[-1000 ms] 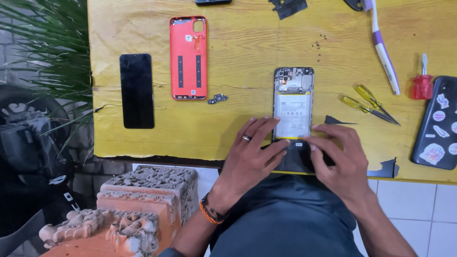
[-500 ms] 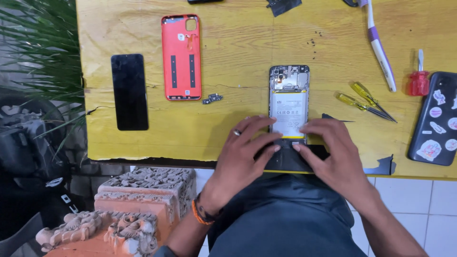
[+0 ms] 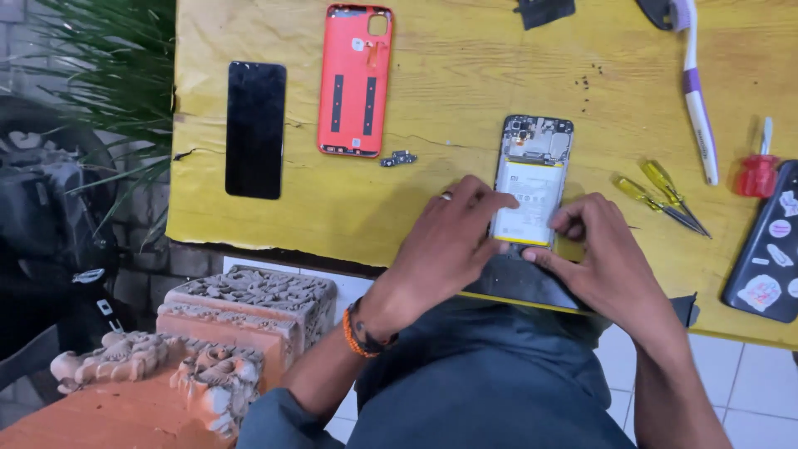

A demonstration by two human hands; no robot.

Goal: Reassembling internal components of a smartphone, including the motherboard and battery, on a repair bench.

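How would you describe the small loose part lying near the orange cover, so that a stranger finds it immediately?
On the yellow wooden table, find the orange back cover lying inside-up. Just off its lower right corner lies a tiny dark circuit piece. Unlike the opened phone or the black screen panel, it is far smaller than anything nearby.

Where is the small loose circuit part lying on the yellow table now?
In the head view, the small circuit part lies left of centre, just below the orange back cover and left of the opened phone.

An orange back cover lies beside a black screen panel
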